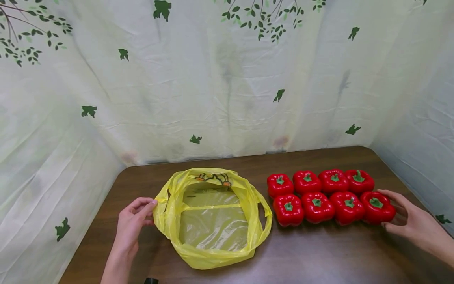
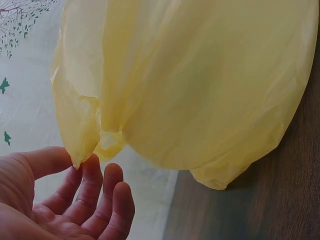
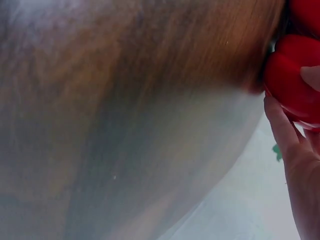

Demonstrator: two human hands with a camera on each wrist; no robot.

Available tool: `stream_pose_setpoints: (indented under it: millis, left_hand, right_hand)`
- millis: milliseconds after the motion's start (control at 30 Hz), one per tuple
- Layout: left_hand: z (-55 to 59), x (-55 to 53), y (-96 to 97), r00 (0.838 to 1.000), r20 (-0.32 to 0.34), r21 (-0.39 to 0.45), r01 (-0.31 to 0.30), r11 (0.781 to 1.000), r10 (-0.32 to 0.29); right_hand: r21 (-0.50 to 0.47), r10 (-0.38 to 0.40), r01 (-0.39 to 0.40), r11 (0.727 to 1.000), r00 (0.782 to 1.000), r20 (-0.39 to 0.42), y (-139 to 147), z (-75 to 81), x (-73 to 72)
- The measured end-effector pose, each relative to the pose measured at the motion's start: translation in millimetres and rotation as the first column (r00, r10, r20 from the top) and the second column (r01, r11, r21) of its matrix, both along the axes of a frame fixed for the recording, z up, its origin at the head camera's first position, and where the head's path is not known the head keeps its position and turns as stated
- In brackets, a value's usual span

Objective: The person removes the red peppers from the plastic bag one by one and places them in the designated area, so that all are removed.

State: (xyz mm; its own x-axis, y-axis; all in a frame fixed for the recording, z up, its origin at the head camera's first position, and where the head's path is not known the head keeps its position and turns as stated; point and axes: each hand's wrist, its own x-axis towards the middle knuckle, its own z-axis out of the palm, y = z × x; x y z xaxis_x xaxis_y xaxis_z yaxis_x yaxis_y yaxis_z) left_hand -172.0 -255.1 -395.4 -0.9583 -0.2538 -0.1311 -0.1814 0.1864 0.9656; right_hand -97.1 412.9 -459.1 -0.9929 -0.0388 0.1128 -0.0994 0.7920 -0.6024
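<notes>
A yellow plastic bag [image 1: 214, 258] stands with its mouth spread wide on the table, its see-through bottom visible. My left hand [image 1: 133, 221] pinches the left edge of the bag between thumb and fingertip; in the left wrist view the other fingers of that hand [image 2: 65, 195] are loosely bent below the bag's tip [image 2: 80, 140]. To the right of the bag, several shiny red bell peppers with green stems sit in two rows. My right hand [image 1: 413, 221] grips the front row's rightmost bell pepper [image 1: 377, 209] from its right side, thumb and fingers around it, also seen in the right wrist view on the bell pepper [image 3: 290, 80].
The brown wooden table [image 1: 319, 252] ends against a pale cloth backdrop [image 1: 227, 98] with leaf prints, which also rises on both sides. A small black object [image 1: 151, 281] shows at the bottom edge, left of the bag.
</notes>
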Motion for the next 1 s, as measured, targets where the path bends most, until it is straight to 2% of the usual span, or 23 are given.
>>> stream_pose_setpoints:
  millis: [300,600,767,1000]
  left_hand:
    - [-0.1,-1.8,0.6,1.000,0.003,0.002,0.009,1.000,-0.009]
    - [-0.1,1.3,1.6,1.000,-0.003,-0.007,0.012,1.000,-0.012]
    - [0.8,2.8,1.6,1.000,-0.006,-0.021,0.009,1.000,-0.009]
    - [0.5,3.5,2.0,0.998,-0.044,0.014,0.039,0.999,-0.038]
  right_hand:
    - [-0.026,-0.002,0.001,1.000,1.000,-0.015,0.0,-2.2,-1.4]
    - [-0.121,-0.011,0.003,0.993,0.998,-0.069,-2.0,-2.9,3.7]
    - [-0.135,-0.072,0.053,0.989,0.987,-0.142,-6.7,7.2,9.0]
    - [-0.209,-0.139,0.082,0.974,0.951,-0.275,-32.8,32.9,15.6]
